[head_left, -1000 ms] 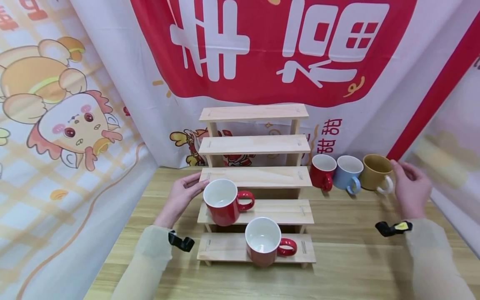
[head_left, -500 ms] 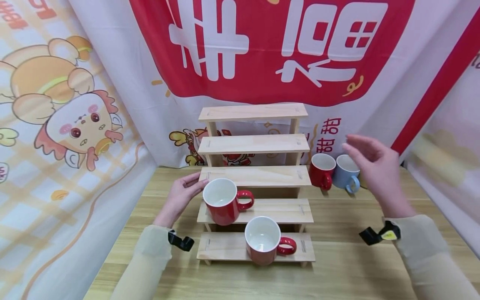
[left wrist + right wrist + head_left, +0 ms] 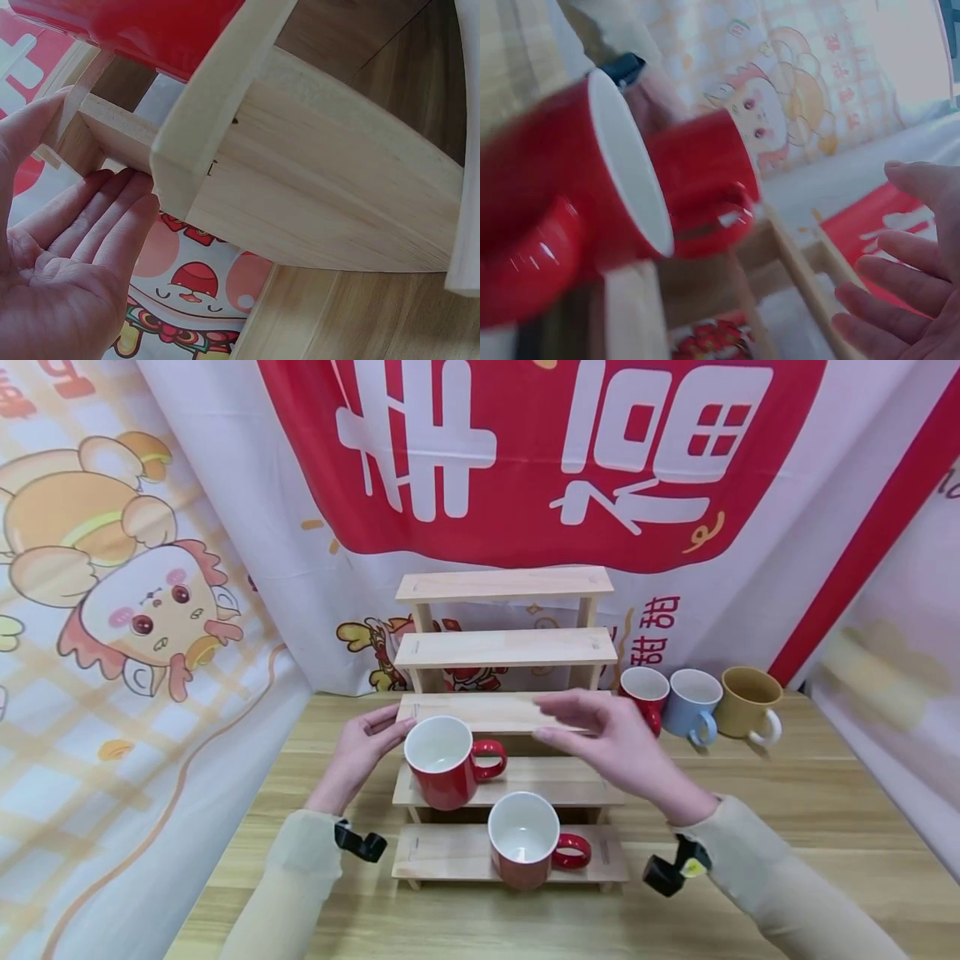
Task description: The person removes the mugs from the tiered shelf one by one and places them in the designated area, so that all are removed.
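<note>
A stepped wooden shelf (image 3: 510,647) stands on the table. My left hand (image 3: 365,745) grips the left end of its middle step, thumb on one side and fingers on the other, as the left wrist view (image 3: 75,255) of that hand shows. One red mug (image 3: 450,785) with a white inside sits at the left of the second step from the bottom. Another red mug (image 3: 525,860) is on the lowest step, its handle to the right. With nothing in it, my right hand (image 3: 618,743) hovers near the right part of the middle step, fingers extended and thumb apart.
To the right of the shelf, at the back of the table (image 3: 720,860), stand a red mug (image 3: 643,687) partly hidden by my right hand, a light-blue mug (image 3: 690,710) and a mustard mug (image 3: 746,706) with a white handle. Printed cloth (image 3: 750,593) hangs behind.
My right hand has swung left from beside the mustard mug, past the row of mugs, to the shelf's middle step. The left hand and all mugs stay where they were.
</note>
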`<action>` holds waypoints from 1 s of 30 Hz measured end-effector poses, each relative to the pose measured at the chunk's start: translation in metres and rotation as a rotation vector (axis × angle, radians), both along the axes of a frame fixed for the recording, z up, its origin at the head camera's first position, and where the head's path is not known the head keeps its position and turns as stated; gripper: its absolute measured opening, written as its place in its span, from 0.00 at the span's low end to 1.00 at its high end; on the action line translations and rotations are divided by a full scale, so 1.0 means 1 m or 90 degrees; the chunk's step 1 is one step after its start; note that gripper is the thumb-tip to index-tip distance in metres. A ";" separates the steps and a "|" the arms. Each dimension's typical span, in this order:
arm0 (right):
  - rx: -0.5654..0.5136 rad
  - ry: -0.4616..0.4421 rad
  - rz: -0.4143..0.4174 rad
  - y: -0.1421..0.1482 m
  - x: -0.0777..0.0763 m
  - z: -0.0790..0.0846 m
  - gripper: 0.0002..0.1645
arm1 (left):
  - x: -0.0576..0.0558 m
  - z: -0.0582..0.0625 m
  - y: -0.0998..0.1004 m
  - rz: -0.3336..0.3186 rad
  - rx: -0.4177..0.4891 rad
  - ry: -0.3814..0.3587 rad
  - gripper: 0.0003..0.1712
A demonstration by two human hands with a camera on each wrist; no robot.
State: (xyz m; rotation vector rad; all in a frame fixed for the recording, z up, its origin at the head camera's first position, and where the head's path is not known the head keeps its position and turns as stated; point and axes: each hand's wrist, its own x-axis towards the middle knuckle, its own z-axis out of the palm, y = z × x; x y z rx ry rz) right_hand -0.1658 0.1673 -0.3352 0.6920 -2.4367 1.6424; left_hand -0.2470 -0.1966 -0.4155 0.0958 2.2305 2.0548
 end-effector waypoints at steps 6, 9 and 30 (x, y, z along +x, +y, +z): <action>-0.003 -0.082 0.096 -0.033 -0.005 -0.019 0.27 | -0.001 -0.001 0.001 0.004 0.008 0.002 0.36; 0.004 -0.088 0.113 -0.046 -0.009 -0.026 0.24 | 0.000 -0.001 0.002 0.008 0.010 0.004 0.35; -0.068 -0.177 0.136 -0.065 -0.027 -0.051 0.11 | 0.001 0.002 0.002 0.006 0.016 0.004 0.36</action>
